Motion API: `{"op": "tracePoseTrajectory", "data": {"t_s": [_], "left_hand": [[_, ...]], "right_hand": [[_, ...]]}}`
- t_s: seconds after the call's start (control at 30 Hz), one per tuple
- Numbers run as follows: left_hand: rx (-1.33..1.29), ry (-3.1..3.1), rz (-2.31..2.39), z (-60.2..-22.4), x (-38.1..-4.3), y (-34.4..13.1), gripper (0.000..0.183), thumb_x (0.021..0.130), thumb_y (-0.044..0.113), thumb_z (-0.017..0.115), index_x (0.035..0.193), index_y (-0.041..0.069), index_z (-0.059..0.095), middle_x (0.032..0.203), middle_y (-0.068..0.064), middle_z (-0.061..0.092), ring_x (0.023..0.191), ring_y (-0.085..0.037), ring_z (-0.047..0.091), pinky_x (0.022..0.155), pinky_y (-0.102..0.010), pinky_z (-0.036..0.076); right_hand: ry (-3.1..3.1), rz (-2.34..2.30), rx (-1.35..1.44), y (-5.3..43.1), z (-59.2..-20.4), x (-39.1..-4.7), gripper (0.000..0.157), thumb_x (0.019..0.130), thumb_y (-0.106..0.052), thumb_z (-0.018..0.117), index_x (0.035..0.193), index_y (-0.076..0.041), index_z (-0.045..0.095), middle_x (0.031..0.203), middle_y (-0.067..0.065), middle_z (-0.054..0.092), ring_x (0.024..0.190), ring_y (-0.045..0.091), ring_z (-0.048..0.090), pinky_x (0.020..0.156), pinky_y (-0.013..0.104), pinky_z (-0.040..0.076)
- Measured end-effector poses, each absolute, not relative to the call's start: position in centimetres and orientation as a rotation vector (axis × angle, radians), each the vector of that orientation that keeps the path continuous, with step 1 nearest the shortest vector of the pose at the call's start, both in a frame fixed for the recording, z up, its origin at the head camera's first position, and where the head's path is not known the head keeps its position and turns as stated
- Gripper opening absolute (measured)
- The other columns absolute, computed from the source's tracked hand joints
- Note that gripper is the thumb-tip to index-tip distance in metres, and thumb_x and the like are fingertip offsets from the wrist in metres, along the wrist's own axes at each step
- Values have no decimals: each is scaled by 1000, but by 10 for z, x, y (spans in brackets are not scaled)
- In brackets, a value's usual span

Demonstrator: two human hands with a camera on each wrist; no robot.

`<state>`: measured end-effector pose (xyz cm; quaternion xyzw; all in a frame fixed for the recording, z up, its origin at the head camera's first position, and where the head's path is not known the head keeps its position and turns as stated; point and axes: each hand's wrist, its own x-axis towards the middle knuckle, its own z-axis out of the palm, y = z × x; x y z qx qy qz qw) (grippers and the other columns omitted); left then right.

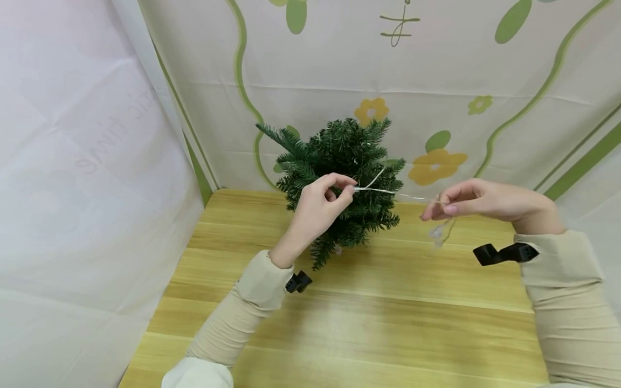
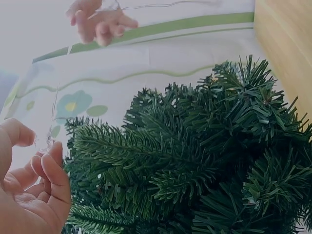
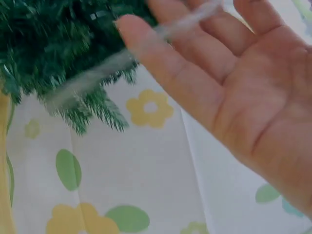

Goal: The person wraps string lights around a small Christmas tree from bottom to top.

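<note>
A small artificial Christmas tree (image 1: 349, 145) with dense green branches stands on the wooden table. At its front, my left hand (image 1: 322, 199) pinches a small clear piece of a thin string light (image 1: 380, 191) between thumb and fingertips; the clear piece (image 2: 44, 142) shows at those fingertips in the left wrist view. From there the wire stretches to my right hand (image 1: 477, 202), which pinches it between thumb and forefinger. A clear ornament-like piece (image 1: 436, 233) dangles beneath the right hand. In the right wrist view a blurred translucent strand (image 3: 92, 83) crosses in front of the loosely bent fingers.
The wooden table (image 1: 339, 334) extends toward me. Behind the tree hangs a white curtain (image 1: 330, 59) printed with flowers and green lines. Another white cloth (image 1: 87, 215) borders the left side. Black wrist mounts (image 1: 504, 253) sit on both sleeves.
</note>
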<state>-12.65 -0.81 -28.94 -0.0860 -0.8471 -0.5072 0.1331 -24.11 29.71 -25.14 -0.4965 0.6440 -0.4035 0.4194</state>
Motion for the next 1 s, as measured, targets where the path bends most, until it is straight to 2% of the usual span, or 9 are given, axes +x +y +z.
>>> {"op": "tracePoseTrajectory", "data": {"t_s": [0.07, 0.13, 0.27, 0.4, 0.47, 0.6, 0.73, 0.8, 1.0], "left_hand": [[-231, -2460, -1490, -289, -127, -9, 22, 97, 22, 54, 112, 13, 68, 98, -2, 66, 54, -15, 39, 50, -21, 32], [-222, -2463, -1495, -289, -127, -10, 22, 97, 23, 54, 112, 13, 68, 98, -2, 66, 54, -15, 39, 50, -21, 32], [-225, -2459, -1467, -287, -126, -11, 22, 97, 22, 55, 111, 13, 68, 98, -3, 66, 53, -14, 37, 50, -21, 31], [-244, -2439, -1439, -283, -124, -12, 23, 97, 22, 55, 113, 13, 68, 100, -3, 67, 52, -15, 37, 48, -21, 31], [-257, -2444, -1426, -282, -123, -13, 24, 97, 22, 55, 116, 14, 67, 101, -3, 68, 51, -16, 38, 47, -21, 32], [-269, -2520, -1401, -278, -122, -12, 25, 98, 24, 54, 119, 17, 66, 103, -1, 68, 51, -15, 43, 46, -22, 34], [-309, -2619, -1362, -276, -122, -9, 23, 97, 26, 56, 116, 19, 67, 103, 2, 69, 53, -13, 47, 48, -21, 37], [-336, -2646, -1345, -275, -123, -8, 22, 97, 25, 57, 115, 19, 67, 104, 2, 70, 52, -12, 49, 47, -21, 39], [-360, -2657, -1327, -269, -122, -11, 24, 98, 23, 55, 118, 16, 67, 111, 1, 70, 51, -12, 58, 44, -24, 41]], "right_hand": [[1595, -1014, -1240, 305, -251, -245, 29, 98, 12, 30, 108, 0, 54, 117, 1, 63, 113, 14, 61, 95, 21, 50], [1613, -1002, -1208, 314, -249, -249, 28, 98, 12, 31, 111, -1, 51, 110, 1, 63, 101, 16, 63, 84, 25, 54], [1730, -960, -1179, 333, -243, -257, 39, 97, 12, 33, 124, -6, 57, 105, -4, 68, 86, 11, 64, 65, 29, 54], [1829, -982, -1139, 352, -235, -266, 44, 97, 13, 35, 119, -11, 65, 102, -5, 73, 85, 6, 67, 66, 25, 55], [1892, -1056, -1087, 359, -230, -267, 44, 96, 14, 35, 112, -10, 68, 93, -5, 73, 78, 6, 67, 62, 25, 56], [1854, -1421, -1082, 362, -217, -265, 44, 95, 18, 30, 107, -3, 67, 76, -2, 66, 57, 13, 52, 44, 27, 38], [1460, -1755, -1361, 345, -201, -261, 43, 93, 24, 22, 110, 14, 60, 67, 7, 53, 53, 18, 33, 44, 27, 19], [1470, -1827, -1400, 330, -190, -253, 38, 92, 24, 26, 106, 18, 61, 66, 9, 52, 54, 17, 29, 44, 25, 19], [1920, -1637, -1245, 286, -157, -236, 29, 92, 18, 40, 102, 10, 67, 58, 1, 38, 51, 16, 23, 45, 28, 17]]}}
